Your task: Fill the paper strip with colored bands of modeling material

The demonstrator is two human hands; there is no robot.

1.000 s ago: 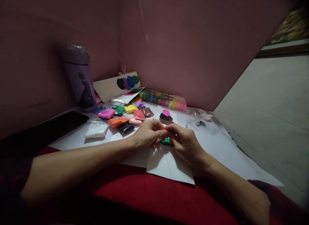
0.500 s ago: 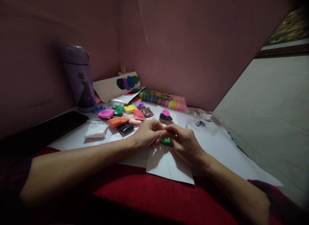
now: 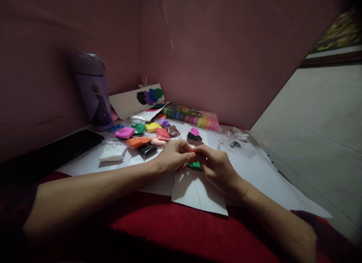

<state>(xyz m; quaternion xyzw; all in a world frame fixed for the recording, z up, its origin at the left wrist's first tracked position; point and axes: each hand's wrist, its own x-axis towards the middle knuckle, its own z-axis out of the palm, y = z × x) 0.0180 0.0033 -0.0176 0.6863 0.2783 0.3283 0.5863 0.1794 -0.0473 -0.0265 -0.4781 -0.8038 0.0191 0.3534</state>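
Note:
My left hand (image 3: 177, 155) and my right hand (image 3: 216, 165) meet fingertip to fingertip above a white paper strip (image 3: 185, 195). Both are closed in a pinch on a tiny reddish-orange piece of clay (image 3: 193, 150), mostly hidden by the fingers. On the strip, bands of pink clay (image 3: 194, 131), black clay (image 3: 194, 136) and brown clay (image 3: 195, 142) lie beyond the fingertips. Green clay (image 3: 195, 165) shows under the hands, and a thin drawn line runs down the strip's near part. What lies between the brown and green is largely covered.
Several clay packets, among them a white one (image 3: 113, 152) and an orange one (image 3: 138, 142), lie left of my hands. Behind are a purple bottle (image 3: 93, 97), a painted card (image 3: 135, 101) and a clay box (image 3: 192, 118). A clear bag (image 3: 240, 148) and a dark flat object (image 3: 56, 150) flank them.
Almost nothing differs. Both hands keep their pinch in the same place, with only a very slight shift of the fingers.

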